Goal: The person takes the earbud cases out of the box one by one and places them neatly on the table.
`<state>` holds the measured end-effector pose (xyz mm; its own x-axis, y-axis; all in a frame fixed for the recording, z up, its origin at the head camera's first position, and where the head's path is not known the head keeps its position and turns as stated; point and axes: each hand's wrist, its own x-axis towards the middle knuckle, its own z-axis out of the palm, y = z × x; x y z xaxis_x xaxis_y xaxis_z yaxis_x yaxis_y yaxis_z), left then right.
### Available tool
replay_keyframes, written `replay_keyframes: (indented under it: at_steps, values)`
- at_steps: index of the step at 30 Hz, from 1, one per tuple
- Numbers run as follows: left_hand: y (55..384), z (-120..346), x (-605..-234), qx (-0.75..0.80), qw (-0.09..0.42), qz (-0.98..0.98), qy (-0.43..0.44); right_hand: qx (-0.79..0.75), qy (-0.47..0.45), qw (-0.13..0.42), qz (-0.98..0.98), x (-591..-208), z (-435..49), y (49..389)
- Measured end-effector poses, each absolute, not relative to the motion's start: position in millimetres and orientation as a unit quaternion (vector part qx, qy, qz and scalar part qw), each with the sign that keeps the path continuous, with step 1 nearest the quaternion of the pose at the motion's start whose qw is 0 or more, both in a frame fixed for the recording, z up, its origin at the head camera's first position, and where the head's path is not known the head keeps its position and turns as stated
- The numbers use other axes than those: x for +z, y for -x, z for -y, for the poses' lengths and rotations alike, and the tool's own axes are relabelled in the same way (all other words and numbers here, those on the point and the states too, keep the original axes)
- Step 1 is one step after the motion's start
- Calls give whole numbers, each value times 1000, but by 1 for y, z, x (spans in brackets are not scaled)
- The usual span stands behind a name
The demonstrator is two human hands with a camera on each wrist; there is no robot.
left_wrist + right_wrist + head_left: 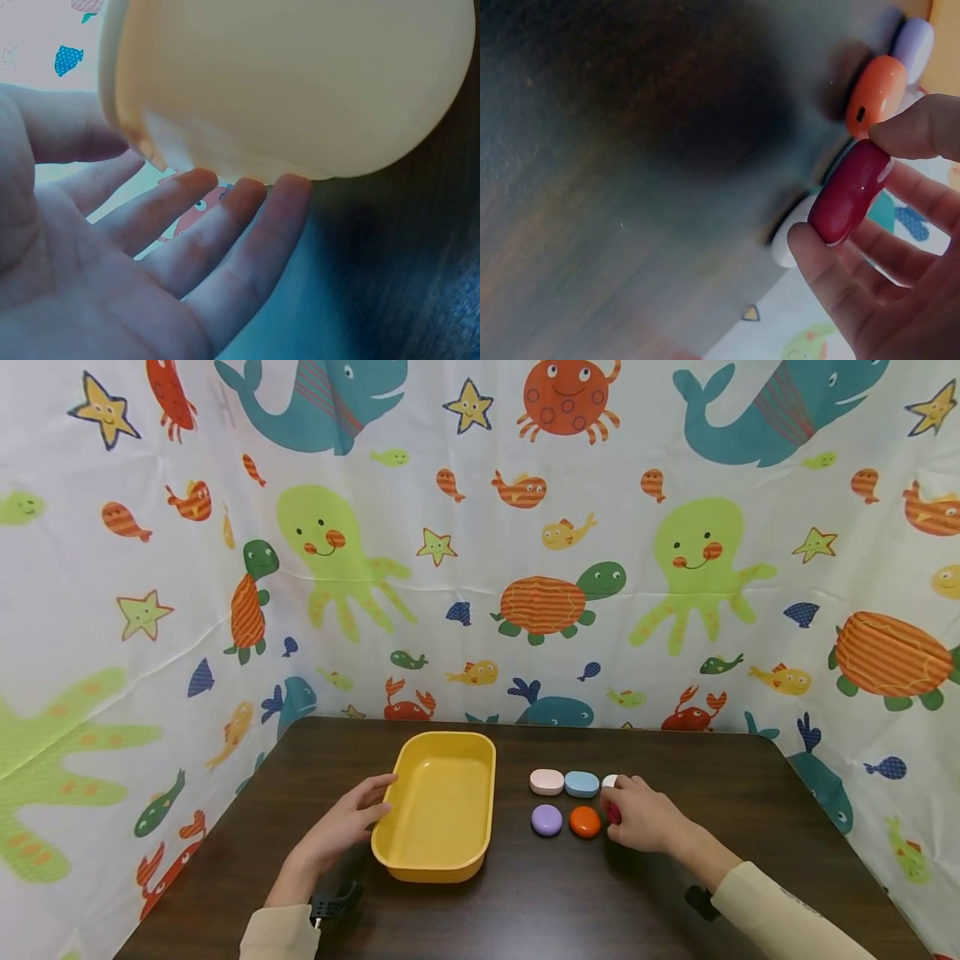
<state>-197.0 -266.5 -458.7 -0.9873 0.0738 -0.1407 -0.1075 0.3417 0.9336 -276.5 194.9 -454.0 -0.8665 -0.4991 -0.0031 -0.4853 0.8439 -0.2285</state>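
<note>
My left hand is at the left side of a yellow plastic tub, fingers spread and slightly bent. In the left wrist view, the fingertips touch the tub's outer wall. My right hand pinches a small, glossy dark red rounded object between thumb and fingers; its kind is unclear. Beside that hand sit an orange rounded piece and a white one, partly hidden by the fingers. The orange piece shows a small dark slot in the right wrist view.
A purple round piece lies left of the orange one. Behind them are a pink oval piece and a blue oval piece. All stand on a dark wooden table, backed by a curtain printed with sea animals.
</note>
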Motion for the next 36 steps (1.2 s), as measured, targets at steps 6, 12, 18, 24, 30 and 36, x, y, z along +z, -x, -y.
replay_keyframes:
  at_steps: [6,12,18,24,30,36]
  values:
    - [201,269,-459,574,82,-815,9,-110,255,40,-960,-459,-193,276]
    - [200,268,-459,576,77,-814,9,-111,253,51,-960,-462,-193,276]
    - [200,269,-458,574,78,-815,8,-115,259,42,-958,-464,-194,273]
    - [198,268,-459,574,74,-816,2,-114,267,33,-956,-465,-197,271]
    - [194,266,-461,574,70,-816,-1,-120,268,24,-956,-464,-201,270]
    - [188,263,-466,570,65,-819,-6,-151,248,6,-957,-454,-207,265]
